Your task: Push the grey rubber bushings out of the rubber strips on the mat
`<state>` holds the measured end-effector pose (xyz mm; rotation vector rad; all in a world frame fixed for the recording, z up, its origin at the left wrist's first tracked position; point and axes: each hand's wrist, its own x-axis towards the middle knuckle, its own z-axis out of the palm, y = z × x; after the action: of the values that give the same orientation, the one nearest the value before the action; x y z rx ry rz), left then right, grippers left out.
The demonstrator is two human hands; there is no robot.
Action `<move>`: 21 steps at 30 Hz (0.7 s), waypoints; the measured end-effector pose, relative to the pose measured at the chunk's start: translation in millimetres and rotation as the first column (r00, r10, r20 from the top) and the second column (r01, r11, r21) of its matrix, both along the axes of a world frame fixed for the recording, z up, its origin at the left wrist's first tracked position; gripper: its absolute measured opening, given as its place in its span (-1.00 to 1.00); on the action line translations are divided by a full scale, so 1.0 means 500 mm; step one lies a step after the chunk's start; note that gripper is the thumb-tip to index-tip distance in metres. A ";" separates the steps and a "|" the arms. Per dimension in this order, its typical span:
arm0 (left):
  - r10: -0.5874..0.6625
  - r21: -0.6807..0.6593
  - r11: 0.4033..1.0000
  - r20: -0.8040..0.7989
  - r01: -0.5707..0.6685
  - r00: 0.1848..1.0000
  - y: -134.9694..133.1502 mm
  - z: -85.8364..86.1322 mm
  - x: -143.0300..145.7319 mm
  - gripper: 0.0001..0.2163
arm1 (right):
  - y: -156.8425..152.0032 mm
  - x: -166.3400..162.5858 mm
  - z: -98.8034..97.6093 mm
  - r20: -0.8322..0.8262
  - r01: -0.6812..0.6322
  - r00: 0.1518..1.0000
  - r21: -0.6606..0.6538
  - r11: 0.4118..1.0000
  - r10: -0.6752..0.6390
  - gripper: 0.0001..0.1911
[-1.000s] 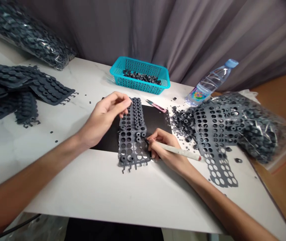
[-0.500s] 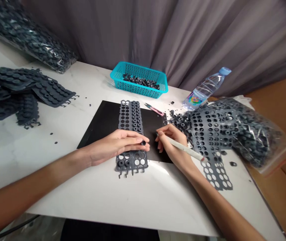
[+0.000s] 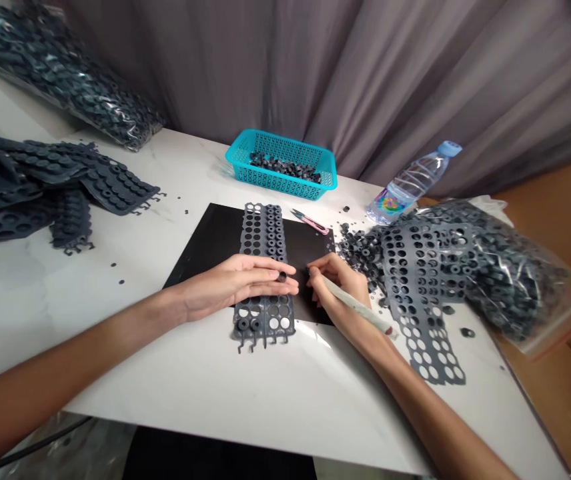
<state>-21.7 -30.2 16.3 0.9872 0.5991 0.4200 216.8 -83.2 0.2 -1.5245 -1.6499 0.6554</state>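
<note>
On the white marble-look table lies a black mat, and across it a grey rubber sheet full of round holes and small rings. Behind the table hangs a grey curtain. The left hand lies flat over the middle of the sheet, fingers stretched out together, with 1 small black ring pinched at its fingertips. The right hand is just beside it on the mat, fingers closed around a white stick tool whose tip points at the sheet's right edge.

A teal basket of rings stands at the far edge, pink snips near it, a water bottle further right. Punched-out sheets and a clear bag of rings crowd the right side up to the table's edge; whole sheets pile on the left. Bare tabletop shows along the near edge and left of the mat.
</note>
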 end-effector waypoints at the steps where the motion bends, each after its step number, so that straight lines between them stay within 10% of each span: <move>1: -0.001 0.001 1.000 0.003 0.001 1.000 0.000 0.000 0.000 -0.69 | -0.001 -0.001 0.001 0.004 -0.003 1.000 0.003 1.000 0.003 -0.87; 21: 0.063 0.003 0.998 -0.019 -0.063 0.998 -0.002 0.000 0.003 -0.69 | -0.001 -0.002 0.000 0.022 0.171 0.985 -0.029 0.985 -0.170 -0.88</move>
<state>-20.4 -31.4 16.5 0.9776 0.6482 0.4678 216.0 -83.9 0.4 -1.6773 -1.5089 0.5773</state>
